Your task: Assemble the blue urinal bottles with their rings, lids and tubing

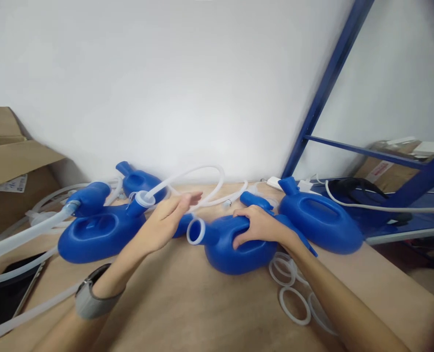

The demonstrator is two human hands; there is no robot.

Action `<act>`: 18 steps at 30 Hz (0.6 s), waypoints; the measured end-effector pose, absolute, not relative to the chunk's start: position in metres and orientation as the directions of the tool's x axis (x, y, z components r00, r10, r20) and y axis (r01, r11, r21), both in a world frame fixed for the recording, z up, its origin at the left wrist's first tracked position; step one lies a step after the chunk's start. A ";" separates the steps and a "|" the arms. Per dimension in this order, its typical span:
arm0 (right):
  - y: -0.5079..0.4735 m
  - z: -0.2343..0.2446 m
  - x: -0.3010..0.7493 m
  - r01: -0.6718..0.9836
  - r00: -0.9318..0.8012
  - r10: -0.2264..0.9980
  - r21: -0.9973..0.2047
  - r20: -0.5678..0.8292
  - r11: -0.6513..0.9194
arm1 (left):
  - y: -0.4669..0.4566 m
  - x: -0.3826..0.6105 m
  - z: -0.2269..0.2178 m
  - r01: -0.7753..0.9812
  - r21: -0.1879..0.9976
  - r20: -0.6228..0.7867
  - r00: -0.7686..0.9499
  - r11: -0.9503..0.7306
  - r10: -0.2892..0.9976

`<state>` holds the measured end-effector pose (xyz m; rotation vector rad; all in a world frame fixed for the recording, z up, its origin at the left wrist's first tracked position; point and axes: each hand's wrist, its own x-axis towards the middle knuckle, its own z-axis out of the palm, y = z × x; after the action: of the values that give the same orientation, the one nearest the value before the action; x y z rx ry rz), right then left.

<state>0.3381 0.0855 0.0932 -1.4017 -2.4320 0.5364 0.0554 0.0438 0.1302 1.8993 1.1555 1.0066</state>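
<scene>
My right hand (258, 226) is wrapped round the handle of a blue plastic urinal bottle (235, 261), which stands on the table with its neck toward the left. A white ring (195, 231) sits at that bottle's mouth. My left hand (167, 220) is held in the air left of the mouth, fingers stretched out and nothing in them. Behind and left of it is another blue urinal bottle (80, 244), with a white cap (145, 198) and a clear tube (182, 174) at its neck. Several loose white rings (294, 305) lie by my right forearm.
One more blue urinal bottle (321, 232) stands at the right, another (141, 181) at the back left. Clear hoses (22, 239) run across the left side above a dark phone-like device (9, 288). A cardboard box (26, 195) and a blue metal rack (323, 93) flank the wooden table (202, 313).
</scene>
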 end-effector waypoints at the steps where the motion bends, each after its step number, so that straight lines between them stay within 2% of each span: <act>1: 0.086 0.092 0.339 0.769 -0.485 0.873 -0.446 0.059 0.457 | 0.044 0.062 0.125 0.365 0.858 0.268 0.281 -0.361 0.922; 5: 0.086 0.088 0.340 0.784 -0.466 0.883 -0.438 0.055 0.440 | 0.049 0.093 0.097 0.372 0.838 0.313 0.271 -0.399 0.910; 8: 0.085 0.090 0.339 0.764 -0.489 0.869 -0.444 0.073 0.468 | 0.054 0.103 0.085 0.361 0.802 0.369 0.326 -0.475 0.871; 13: 0.085 0.097 0.336 0.737 -0.516 0.855 -0.487 0.043 0.469 | 0.057 0.092 0.087 0.339 0.652 0.480 0.509 -0.678 0.715; 18: 0.085 0.100 0.335 0.709 -0.542 0.839 -0.511 0.047 0.486 | 0.058 0.085 0.099 0.347 0.493 0.430 0.701 -0.798 0.570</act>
<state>0.3348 0.0854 0.0995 -1.3111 -2.4450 0.6401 0.0847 0.0582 0.0992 2.5338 0.7135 0.8199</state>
